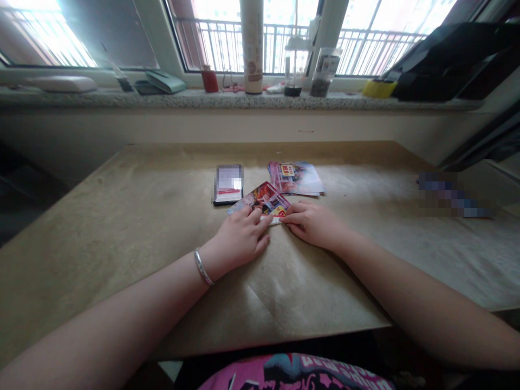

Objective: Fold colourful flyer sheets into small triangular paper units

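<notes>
Head view: the left hand [241, 238], loosely spread, presses the printed flyer [265, 196] to the table [142, 233], probably to steady it; the right hand [319, 223] pinches its near edge. Stacked flyers [306, 179] lie just beyond.

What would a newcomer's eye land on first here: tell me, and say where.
Probably the bright printed sheet mid-table, with the left hand and right hand both touching its near side. Next, the colorful leaflet pile just beyond it to the right. Then the silver bracelet shining on the left wrist.
</notes>
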The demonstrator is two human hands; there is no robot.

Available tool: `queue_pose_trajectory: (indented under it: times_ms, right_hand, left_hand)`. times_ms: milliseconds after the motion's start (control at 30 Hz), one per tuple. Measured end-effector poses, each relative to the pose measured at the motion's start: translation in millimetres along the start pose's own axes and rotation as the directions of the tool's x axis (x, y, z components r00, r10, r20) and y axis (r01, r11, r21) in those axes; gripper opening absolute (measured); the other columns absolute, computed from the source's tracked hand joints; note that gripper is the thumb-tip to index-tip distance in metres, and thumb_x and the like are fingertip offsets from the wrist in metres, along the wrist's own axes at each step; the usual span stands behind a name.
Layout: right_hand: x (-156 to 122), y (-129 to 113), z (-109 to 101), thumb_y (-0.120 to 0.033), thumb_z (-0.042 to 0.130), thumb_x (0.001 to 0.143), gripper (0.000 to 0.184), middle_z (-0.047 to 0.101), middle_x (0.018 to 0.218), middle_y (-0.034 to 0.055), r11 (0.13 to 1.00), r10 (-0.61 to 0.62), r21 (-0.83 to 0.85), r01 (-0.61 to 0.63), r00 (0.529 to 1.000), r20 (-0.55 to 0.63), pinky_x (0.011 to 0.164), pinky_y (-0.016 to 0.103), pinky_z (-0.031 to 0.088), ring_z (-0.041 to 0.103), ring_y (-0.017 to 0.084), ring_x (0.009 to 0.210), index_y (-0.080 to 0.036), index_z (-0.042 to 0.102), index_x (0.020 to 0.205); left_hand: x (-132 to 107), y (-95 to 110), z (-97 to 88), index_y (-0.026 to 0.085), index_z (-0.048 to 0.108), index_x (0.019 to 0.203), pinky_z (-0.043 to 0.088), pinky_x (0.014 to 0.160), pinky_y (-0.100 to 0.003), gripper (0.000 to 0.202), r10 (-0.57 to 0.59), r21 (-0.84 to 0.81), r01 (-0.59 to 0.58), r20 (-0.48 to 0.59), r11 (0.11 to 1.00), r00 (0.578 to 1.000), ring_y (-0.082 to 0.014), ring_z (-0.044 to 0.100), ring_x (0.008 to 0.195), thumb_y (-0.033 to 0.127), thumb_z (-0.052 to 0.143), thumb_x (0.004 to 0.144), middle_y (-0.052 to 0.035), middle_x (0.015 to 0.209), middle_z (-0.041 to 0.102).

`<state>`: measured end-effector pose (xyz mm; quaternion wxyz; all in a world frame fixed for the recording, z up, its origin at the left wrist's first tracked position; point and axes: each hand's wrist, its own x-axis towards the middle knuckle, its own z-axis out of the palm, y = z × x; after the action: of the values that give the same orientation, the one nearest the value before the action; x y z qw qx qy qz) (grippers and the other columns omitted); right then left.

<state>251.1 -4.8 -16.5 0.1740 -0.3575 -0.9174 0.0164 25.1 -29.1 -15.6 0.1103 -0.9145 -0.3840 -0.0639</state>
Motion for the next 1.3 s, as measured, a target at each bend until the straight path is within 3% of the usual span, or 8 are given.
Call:
queue_pose_trajectory:
  times_ms: [267,400,800,1000,1133,1300]
  right_hand:
    - [-3.2,-0.5,-1.6,-0.02,0.052,0.087,0.029,0.069,0.096,0.0061,0.997,-0.049,-0.061,0.049,0.999,0.014,0.076,0.03,0.046,0.061,0.019,0.088,-0.024,0.073,0.107]
    - [-2.8,-1.9,-6.1,-0.023,0.051,0.088,0.028,0.07,0.097,0.004,0.997,-0.014,-0.078,0.016,0.999,0.035,0.074,0.029,0.045,0.061,0.018,0.086,-0.027,0.073,0.104]
    - [-7.3,5.2,-27.1,-0.026,0.053,0.083,0.026,0.071,0.097,0.0002,0.976,0.169,-0.163,-0.145,0.975,0.142,0.065,0.026,0.043,0.065,0.016,0.08,-0.03,0.077,0.093]
    - [-14.0,16.6,-30.3,-0.022,0.057,0.079,0.025,0.073,0.096,-0.0005,0.959,0.225,-0.202,-0.197,0.966,0.124,0.057,0.026,0.04,0.064,0.015,0.076,-0.031,0.077,0.09]
    - [-15.1,17.8,-29.3,-0.02,0.057,0.079,0.024,0.073,0.095,0.0003,0.968,0.188,-0.19,-0.166,0.976,0.105,0.062,0.028,0.043,0.064,0.016,0.079,-0.029,0.077,0.088]
    - [-11.6,13.8,-25.5,-0.016,0.054,0.081,0.026,0.073,0.094,0.0034,0.989,0.051,-0.142,-0.036,0.993,0.103,0.075,0.033,0.046,0.06,0.02,0.085,-0.023,0.077,0.089]
  left_hand:
    - [-1.1,-3.1,-3.9,0.014,0.051,0.133,0.043,0.096,-0.043,0.047,0.081,0.043,-0.081,0.015,0.996,0.997,-0.0295,0.052,0.11,0.039,0.041,0.095,-0.0157,0.12,0.057]
    - [-2.5,-4.1,-7.4,0.013,0.05,0.134,0.042,0.098,-0.042,0.048,0.117,0.065,-0.12,0.036,0.991,0.992,-0.0292,0.052,0.11,0.04,0.041,0.095,-0.0163,0.117,0.058]
    - [-1.7,-5.5,-15.6,0.017,0.05,0.135,0.041,0.099,-0.041,0.05,0.087,0.003,-0.087,0.083,0.996,0.993,-0.0281,0.052,0.111,0.043,0.045,0.092,-0.0138,0.118,0.058]
    - [1.4,-13.2,-21.9,0.019,0.058,0.123,0.046,0.092,-0.038,0.039,0.035,-0.104,-0.025,0.101,0.994,0.994,-0.0252,0.056,0.105,0.037,0.047,0.09,-0.0096,0.114,0.06]
    - [0.8,-14.9,-23.9,0.019,0.06,0.121,0.047,0.092,-0.039,0.038,0.044,-0.117,-0.031,0.112,0.993,0.993,-0.0258,0.055,0.105,0.034,0.049,0.088,-0.0094,0.114,0.061]
    - [0.2,-13.9,-23.9,0.018,0.06,0.122,0.047,0.095,-0.04,0.038,0.059,-0.133,-0.044,0.106,0.99,0.993,-0.0255,0.055,0.108,0.031,0.049,0.088,-0.0105,0.115,0.06]
